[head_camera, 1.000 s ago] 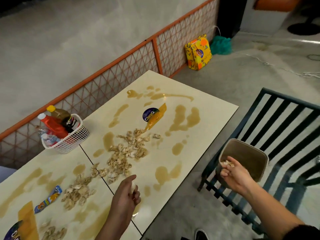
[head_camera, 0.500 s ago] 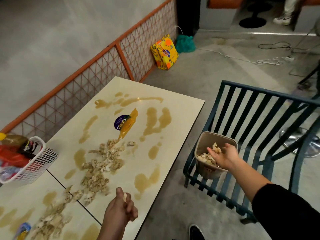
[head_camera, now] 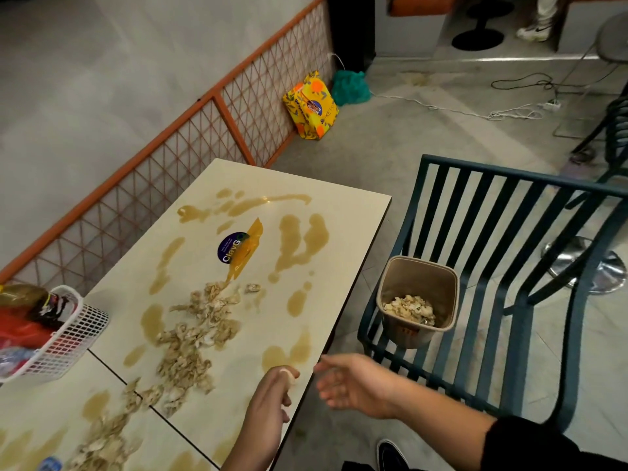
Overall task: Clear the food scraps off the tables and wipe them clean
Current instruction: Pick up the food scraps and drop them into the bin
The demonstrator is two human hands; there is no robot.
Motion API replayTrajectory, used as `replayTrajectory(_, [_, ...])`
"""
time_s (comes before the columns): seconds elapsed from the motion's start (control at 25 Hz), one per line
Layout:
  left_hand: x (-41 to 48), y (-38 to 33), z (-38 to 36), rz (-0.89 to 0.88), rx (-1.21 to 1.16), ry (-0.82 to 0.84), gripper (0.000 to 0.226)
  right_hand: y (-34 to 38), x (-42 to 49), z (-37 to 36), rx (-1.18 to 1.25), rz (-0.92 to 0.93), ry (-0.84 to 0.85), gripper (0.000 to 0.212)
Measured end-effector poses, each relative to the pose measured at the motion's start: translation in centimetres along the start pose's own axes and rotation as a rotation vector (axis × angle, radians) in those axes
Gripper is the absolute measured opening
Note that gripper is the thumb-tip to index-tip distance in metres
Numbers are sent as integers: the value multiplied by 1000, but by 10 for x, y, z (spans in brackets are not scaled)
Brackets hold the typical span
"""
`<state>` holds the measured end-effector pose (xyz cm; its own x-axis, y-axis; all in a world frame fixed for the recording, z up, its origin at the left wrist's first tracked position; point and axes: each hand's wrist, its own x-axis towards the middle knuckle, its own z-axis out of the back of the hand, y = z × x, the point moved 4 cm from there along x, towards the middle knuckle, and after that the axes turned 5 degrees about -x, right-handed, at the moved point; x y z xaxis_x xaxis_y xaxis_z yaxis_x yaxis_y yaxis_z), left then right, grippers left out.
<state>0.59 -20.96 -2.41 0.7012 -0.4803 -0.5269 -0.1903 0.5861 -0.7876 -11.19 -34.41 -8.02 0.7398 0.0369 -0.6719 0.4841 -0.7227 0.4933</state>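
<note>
Nearest the camera, the left hand [head_camera: 272,402] hangs over the table's [head_camera: 343,239] near edge, fingers curled in around a small pale scrap [head_camera: 284,371] pinched at the thumb. Just beside it, off the table edge, the right hand [head_camera: 353,385] is spread and empty, palm turned inward, blurred at the fingertips. A dark shoe [head_camera: 390,453] shows on the floor below.

A trail of scraps [head_camera: 190,338] runs along the cream tabletop from the bottom left toward the middle, crossing the seam between two tables. Tan spills [head_camera: 299,239] lie around it, with a torn sachet [head_camera: 238,248] among them farther up. At the left edge a white basket [head_camera: 68,345] holds sauce bottles.

To the right, on a dark slatted chair [head_camera: 509,266], a tan bin [head_camera: 418,297] stands upright with scraps [head_camera: 409,309] in its bottom.

Beyond, an orange mesh fence [head_camera: 210,130] runs behind the tables, and a yellow bag [head_camera: 311,107] leans against it on the floor.
</note>
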Motion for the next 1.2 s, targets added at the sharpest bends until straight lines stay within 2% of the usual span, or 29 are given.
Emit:
replayTrajectory(0.08, [-12,-13,-9,-195,190,37,18,1,-5,-28,-22,41,81,30])
replayTrajectory(0.2, [-16,-21,-18,-327,342,58,40,2,-6,-34,-46,170,33,17])
replayTrajectory(0.32, [-20,-16,-15,-235,260,65,49,2,-4,1,-28,206,-152,17])
replayTrajectory(0.48, [-26,-6,9,-164,120,14,28,21,-4,83,149,172,-516,25])
replayTrajectory(0.56, [-25,4,24,-116,92,8,21,34,-9,120,298,181,-646,31])
replayTrajectory(0.64, [-27,13,39,-85,77,-9,17,39,-8,145,466,149,-668,48])
replayTrajectory(0.72, [-30,21,53,-73,62,-30,17,35,-7,147,485,79,-640,61])
replayTrajectory(0.8, [-34,32,70,-56,34,-40,17,25,-1,128,346,26,-632,56])
replayTrajectory(0.96, [-44,59,111,0,-58,-64,16,-3,9,46,33,-8,-571,26])
replayTrajectory(1.04, [-49,76,137,15,-85,-87,16,-20,17,-6,-139,-4,-548,27])
replayTrajectory(1.2, [-60,118,193,54,-107,-141,14,-39,37,-108,-481,-12,-401,24])
